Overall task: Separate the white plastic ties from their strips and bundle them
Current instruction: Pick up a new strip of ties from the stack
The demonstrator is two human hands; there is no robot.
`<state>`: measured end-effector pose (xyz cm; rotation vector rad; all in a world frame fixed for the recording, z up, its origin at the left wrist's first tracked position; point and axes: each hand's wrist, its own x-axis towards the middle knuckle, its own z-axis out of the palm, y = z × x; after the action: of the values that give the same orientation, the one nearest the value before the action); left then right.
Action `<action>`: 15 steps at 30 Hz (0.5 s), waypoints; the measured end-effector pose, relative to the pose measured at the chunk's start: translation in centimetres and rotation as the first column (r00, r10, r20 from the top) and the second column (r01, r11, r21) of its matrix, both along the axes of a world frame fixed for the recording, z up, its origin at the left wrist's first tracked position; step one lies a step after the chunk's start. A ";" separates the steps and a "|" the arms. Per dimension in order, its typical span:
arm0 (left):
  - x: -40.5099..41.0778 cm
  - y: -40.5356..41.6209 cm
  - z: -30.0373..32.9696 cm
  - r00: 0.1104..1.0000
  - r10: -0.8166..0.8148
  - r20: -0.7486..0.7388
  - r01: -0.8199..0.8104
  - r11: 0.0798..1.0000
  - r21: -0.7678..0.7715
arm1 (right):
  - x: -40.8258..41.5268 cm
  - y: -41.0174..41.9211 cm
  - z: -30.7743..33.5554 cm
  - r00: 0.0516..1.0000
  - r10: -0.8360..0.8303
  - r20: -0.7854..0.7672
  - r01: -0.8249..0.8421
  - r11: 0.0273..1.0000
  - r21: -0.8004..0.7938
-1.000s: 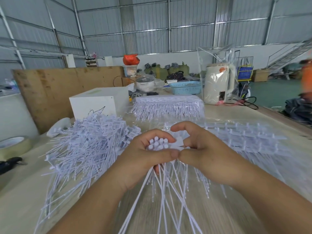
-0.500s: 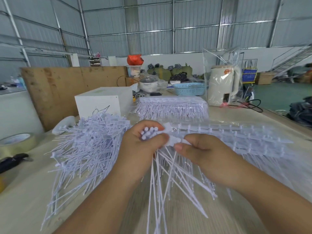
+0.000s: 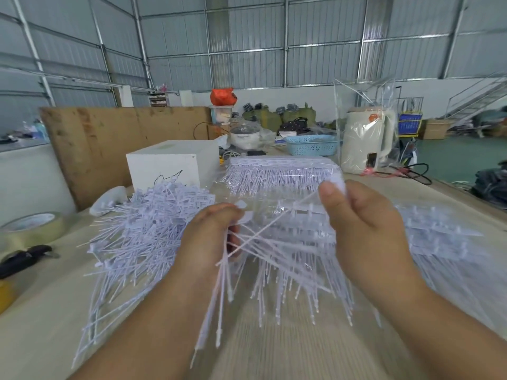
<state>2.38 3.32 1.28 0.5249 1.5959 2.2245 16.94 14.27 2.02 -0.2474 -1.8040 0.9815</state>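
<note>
My left hand (image 3: 211,237) grips the bundle of ties (image 3: 219,292) while my right hand (image 3: 365,223) pinches, seemingly, one freed tie (image 3: 277,224), to be tucked in next.

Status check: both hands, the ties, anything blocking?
Left hand grips a bunch of ties. Right hand pinches one tie head, lifted clear. Loose tie pile sits left. Nothing blocking.

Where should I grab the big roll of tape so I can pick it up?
The roll of tape lies flat on the table, hole facing up. Probably best to come from above: put your thumb inside the hole and your fingers on the outer wall, then pinch the ring. Its near side looks free.
</note>
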 end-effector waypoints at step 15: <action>1.6 -0.3 -0.3 0.820 -0.429 -0.379 0.429 0.899 -0.089 | 0.3 1.2 0.0 0.812 0.403 0.422 -0.390 0.913 -0.121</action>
<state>3.93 3.05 1.03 1.2632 1.4580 1.8488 17.28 15.49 1.97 -0.1115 -2.3200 1.3257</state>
